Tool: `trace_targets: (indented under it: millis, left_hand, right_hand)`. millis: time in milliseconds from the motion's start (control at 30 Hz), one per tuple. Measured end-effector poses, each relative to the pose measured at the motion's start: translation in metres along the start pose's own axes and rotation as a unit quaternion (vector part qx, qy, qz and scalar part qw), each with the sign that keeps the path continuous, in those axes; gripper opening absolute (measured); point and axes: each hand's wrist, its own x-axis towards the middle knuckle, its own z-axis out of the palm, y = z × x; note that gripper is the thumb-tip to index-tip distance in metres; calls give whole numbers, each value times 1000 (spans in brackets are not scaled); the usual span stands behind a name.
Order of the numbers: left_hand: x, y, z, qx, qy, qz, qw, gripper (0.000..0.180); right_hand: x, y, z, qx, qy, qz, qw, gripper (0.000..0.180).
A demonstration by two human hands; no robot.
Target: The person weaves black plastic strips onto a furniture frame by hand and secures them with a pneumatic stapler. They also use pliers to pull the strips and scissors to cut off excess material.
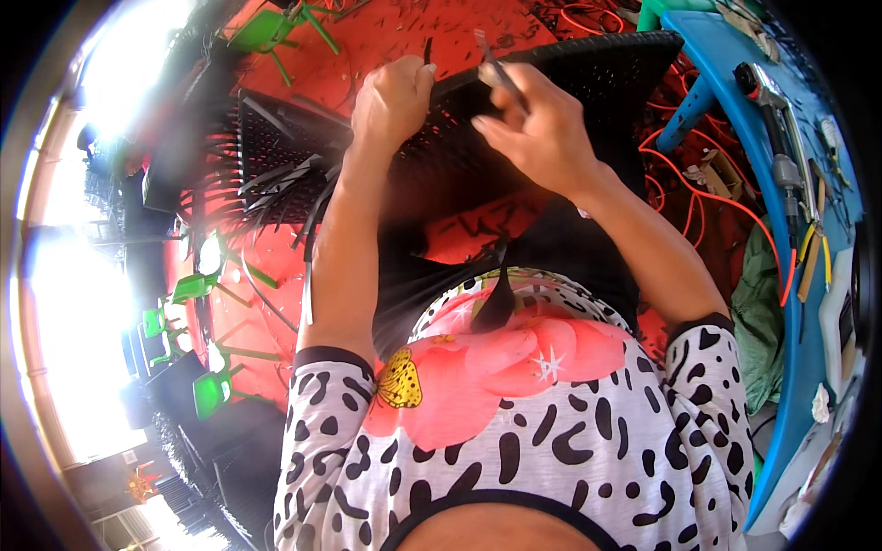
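Note:
A black woven rattan-like piece [597, 78] lies across my lap, its curved upper edge running out to the right. Over that edge my left hand [395, 103] is closed, and a short black strip [428, 51] sticks up from its fingers. To its right, my right hand [544, 124] grips a slim hand tool [501, 72] with a dark handle and a grey flat tip pointing up and away; its exact kind is unclear. Loose flat black strips [285, 179] fan out from the woven piece left of my left forearm.
A blue table [707, 46] on the right carries a dark power tool [781, 170] and other tools. An orange hose [689, 138] winds below it over the red floor [395, 28]. Green chairs [262, 32] stand at the left, and a green sack [758, 321] is beside the table.

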Motion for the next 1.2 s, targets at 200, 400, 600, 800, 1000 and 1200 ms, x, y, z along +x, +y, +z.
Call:
trace_targets:
  millis: [200,400,600,800,1000,1200]
  left_hand:
    - [5,-5,-3,-71,-79,-39,994,27]
    - [5,-2,-8,-184,-126,-74,972,24]
    - [-1,-10,-6,-176,-37,75,981,17]
    - [6,-12,4,-254,-51,-32,965,17]
    - [9,-14,10,-180,-30,35,983,17]
    - [10,-21,17,-141,-54,92,984,17]
  right_hand:
    - [37,11,15,-67,3,-39,997,26]
    - [109,8,4,-239,-309,137,910,51]
    - [84,-8,23,-310,-252,17,917,59]
    - [63,-20,31,-357,-207,-36,910,58]
    - [56,-11,34,-388,-149,-109,903,48]
    - [56,-11,23,-377,-179,-109,902,52]
